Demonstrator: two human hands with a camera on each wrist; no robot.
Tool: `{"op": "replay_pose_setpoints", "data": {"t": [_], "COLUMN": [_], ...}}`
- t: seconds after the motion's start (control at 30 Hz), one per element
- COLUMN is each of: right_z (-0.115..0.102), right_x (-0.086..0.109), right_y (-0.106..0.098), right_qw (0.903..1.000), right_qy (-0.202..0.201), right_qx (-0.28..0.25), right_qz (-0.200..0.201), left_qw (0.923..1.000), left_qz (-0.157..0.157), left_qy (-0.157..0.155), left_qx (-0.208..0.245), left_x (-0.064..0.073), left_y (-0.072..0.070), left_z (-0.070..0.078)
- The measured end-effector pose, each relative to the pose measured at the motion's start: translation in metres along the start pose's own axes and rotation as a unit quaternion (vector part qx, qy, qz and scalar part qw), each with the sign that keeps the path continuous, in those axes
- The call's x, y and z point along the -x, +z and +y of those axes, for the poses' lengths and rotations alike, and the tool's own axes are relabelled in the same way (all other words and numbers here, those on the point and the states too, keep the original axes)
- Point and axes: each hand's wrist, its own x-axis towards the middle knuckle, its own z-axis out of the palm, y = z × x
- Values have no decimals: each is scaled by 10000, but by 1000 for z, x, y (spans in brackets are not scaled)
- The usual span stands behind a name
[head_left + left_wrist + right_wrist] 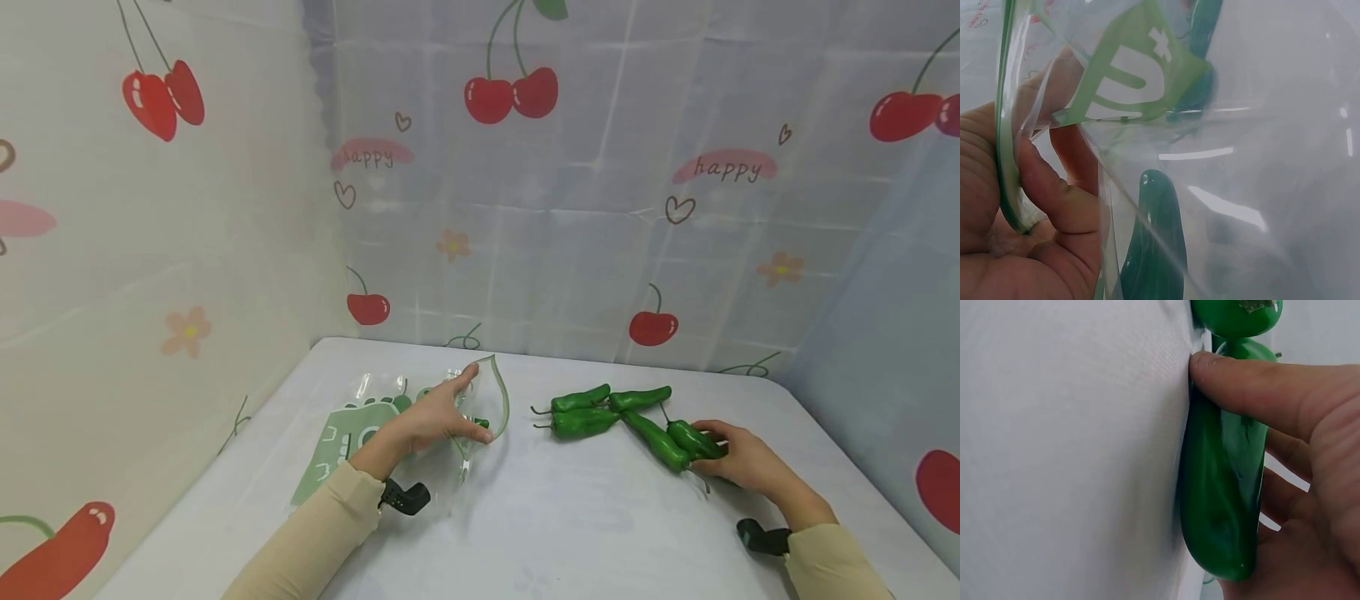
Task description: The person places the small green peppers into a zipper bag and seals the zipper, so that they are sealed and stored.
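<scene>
The left hand [435, 417] gripped a clear, green-printed plastic bag [345, 442] at left, a long, glossy green pepper [1157, 244] already inside, while the right hand [738, 458] pinched another pepper [690, 440] at right — four loose peppers [583, 423] on the white table [585, 533] seemingly left to bag.

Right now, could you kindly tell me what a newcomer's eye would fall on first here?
Probably the glossy green peppers toward the right of the white table, where the right hand has its fingers round the rightmost pepper. Next comes the clear, green-printed bag to their left, with the left hand at its mouth. The red cherries on the backdrop behind also catch the eye.
</scene>
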Motion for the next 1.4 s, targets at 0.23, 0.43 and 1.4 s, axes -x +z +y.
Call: {"op": "replay_pose_setpoints", "data": {"t": [0.23,0.43,1.4], "right_z": [-2,-1,-8], "right_x": [0,-1,5], "right_y": [-3,-3,-7], "right_qw": [9994,9987,9960], "right_qy": [295,434,496], "right_qx": [156,209,-641], "right_qz": [65,182,361], "left_qw": [10000,10000,9999], "left_qz": [6,32,-22], "left_qy": [-5,-23,113], "left_qx": [-20,-77,-38], "left_x": [0,1,0], "left_y": [0,0,-1], "left_z": [0,1,-1]}}
